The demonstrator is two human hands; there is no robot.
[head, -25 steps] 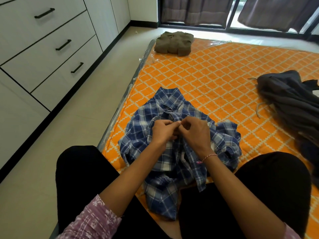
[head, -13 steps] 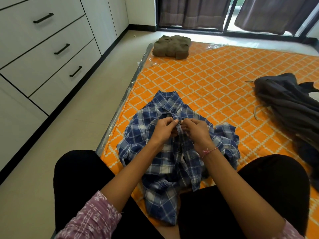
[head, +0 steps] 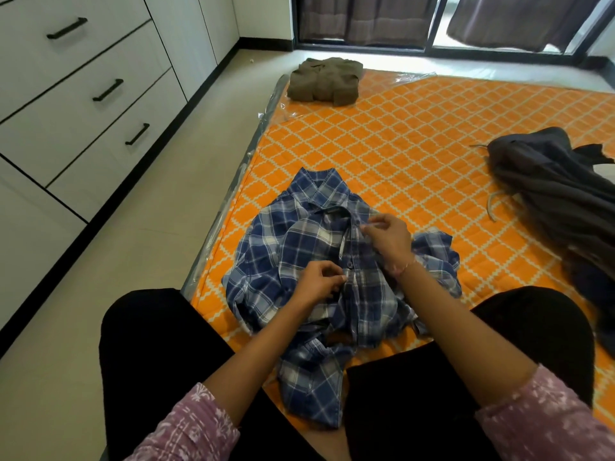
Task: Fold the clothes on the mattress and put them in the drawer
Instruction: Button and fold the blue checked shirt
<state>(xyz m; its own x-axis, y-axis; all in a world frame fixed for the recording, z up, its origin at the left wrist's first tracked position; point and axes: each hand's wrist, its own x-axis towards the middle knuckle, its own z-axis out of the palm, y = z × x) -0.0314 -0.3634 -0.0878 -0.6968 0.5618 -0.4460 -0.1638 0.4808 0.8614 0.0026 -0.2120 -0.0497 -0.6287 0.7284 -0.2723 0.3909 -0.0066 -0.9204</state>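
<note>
A blue plaid shirt [head: 293,247] lies crumpled on the orange patterned mattress [head: 416,154], collar away from me, just in front of my knees. My left hand [head: 317,281] pinches the shirt's front edge beside a button, near the middle of the shirt. Higher up the placket, below the collar, the fingers of my right hand [head: 387,236] pinch the fabric. A folded olive-brown garment [head: 324,79] sits at the mattress's far left corner. A heap of dark grey clothes [head: 559,201] lies at the right. White drawers [head: 93,94] with black handles stand shut on the left.
A strip of pale floor [head: 159,234] runs between the drawers and the mattress. My black-clad knees [head: 156,341] frame the shirt at the mattress's near edge. Dark curtains [head: 366,18] hang over a glass door at the far end.
My hands, together at one spot on the placket before, have parted: the left went down toward a lower button and the right went up toward the collar.
</note>
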